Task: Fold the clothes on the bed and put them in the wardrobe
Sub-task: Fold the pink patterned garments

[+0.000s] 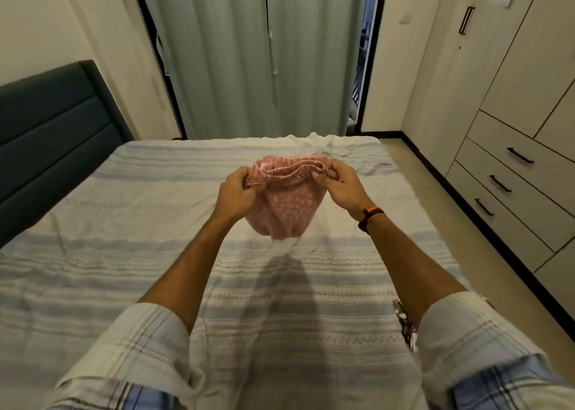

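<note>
Holding a small pink garment (pixel 284 201) up over the middle of the bed (pixel 93 254), the person looks to be at the start of a fold, with the piece not yet laid flat. Starting at the left of the view, a dark padded headboard (pixel 46 129) stands against the wall, and the striped bedspread runs from it across the frame. The left hand (pixel 238 191) comes next, its fingers curled round the left end of the garment's upper hem, pinching it. Between the hands the hem is drawn out in a loose, slightly sagging line, and the rest of the patterned cloth hangs below it in a soft pouch, clear of the bedspread as far as its shadow suggests. The right hand (pixel 340 181), with a dark and orange band (pixel 370 218) at its wrist, pinches the other end of the hem, thumb and fingers closed on the fabric. A dark patterned piece of cloth (pixel 404 325) peeks out beside the right sleeve; whether it is another garment I cannot tell. Farthest right stands the wardrobe (pixel 513 129), doors and drawers all closed. The next move probably calls for lowering the garment onto the bed, smoothing it and doubling it over; afterwards a door or drawer must be opened, which needs one free hand.
</note>
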